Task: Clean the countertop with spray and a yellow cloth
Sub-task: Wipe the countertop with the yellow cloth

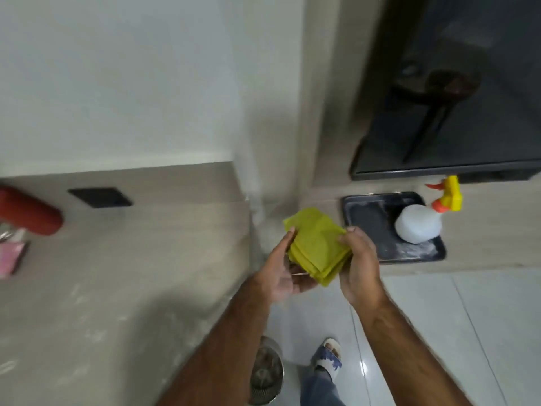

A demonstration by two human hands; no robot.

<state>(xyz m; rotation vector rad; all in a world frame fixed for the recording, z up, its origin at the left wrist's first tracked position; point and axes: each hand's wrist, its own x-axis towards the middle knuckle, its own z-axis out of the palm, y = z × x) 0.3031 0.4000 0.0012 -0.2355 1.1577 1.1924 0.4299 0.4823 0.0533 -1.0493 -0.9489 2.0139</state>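
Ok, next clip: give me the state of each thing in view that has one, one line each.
yellow cloth: folded, held in the air between both hands.
left hand: gripping the cloth's left edge.
right hand: gripping the cloth's right edge.
spray bottle: standing on the tray, untouched.
dark tray: flat on the counter, dusted with white residue.
countertop: pale smears on it.
red cylinder: lying on its side.

left of the black tray [363, 218] the countertop [131, 273] lies open up to the wall. on the tray, the spray bottle [421, 224] fills its right half. far left of the tray, a red cylinder [29, 210] blocks the edge.
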